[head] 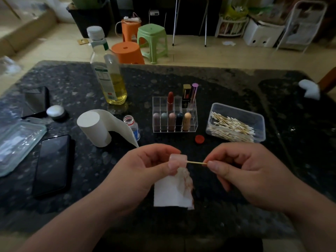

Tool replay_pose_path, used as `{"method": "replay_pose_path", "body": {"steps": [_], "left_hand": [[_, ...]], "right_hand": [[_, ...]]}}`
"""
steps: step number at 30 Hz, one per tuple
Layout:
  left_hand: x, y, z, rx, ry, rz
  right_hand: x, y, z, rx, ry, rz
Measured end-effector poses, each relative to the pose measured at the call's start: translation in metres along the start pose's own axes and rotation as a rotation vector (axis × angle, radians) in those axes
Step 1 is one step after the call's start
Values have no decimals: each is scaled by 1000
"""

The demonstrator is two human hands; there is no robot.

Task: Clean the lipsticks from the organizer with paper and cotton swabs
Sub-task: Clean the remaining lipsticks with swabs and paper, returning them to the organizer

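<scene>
inspection of the step in hand: swabbing out one lipstick part.

hands: the left hand [145, 166] pinched a small pale pink piece [178, 160] at its fingertips, with a stained sheet of paper [172, 193] hanging below it. whether the piece was a cap or a casing could not be told. the right hand [241, 170] pinched the bare end of a cotton swab [195, 162] between thumb and forefinger. the swab's far tip sat at or inside the piece, hidden from view. both were held just above the near edge of the worktop [218, 215], well apart from the organizer [194, 122].

recommended practice, as a judgement: roll the swab against the inner wall rather than stab with it, since the thin stick looked liable to bend. keep the paper under the piece to catch smears. discard the swab once its tip reddens.

count:
- lipsticks [170, 102] standing in the organizer: eight, five in the front row and three in the rear.
- pink piece in hand: one.
- swabs in hand: one. the clear tub [236, 110] to the right held a heap too dense to count.
- loose paper sheets: one. paper roll [94, 128]: one.
- red cap [199, 139] lying just before the organizer: one.
- bottles: two, a tall oil bottle [111, 79] and a small open bottle [131, 124].
</scene>
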State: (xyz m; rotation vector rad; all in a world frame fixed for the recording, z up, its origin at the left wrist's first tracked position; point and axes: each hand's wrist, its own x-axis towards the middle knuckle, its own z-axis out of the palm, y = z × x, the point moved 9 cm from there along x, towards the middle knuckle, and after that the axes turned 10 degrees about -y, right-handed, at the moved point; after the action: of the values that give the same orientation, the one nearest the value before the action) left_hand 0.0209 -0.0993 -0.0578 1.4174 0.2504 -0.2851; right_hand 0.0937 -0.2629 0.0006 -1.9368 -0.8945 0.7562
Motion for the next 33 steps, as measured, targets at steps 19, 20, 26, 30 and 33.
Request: {"method": "replay_pose_path", "body": {"steps": [19,20,26,30,33], "left_hand": [[0,7,8,154,-68,41],[0,7,7,149,-64,44],[-1,7,-1,225,-5,33],[0,6,2,257,-43,4],[-1,8,5,256,-51,25]], "right_hand": [[1,10,-2,53,-15,111],[2,11,-3,29,4,115],[4,16,9,87,-94,183],[5,13,12,136,-119,151],[7,13,6,87,-54,122]]}}
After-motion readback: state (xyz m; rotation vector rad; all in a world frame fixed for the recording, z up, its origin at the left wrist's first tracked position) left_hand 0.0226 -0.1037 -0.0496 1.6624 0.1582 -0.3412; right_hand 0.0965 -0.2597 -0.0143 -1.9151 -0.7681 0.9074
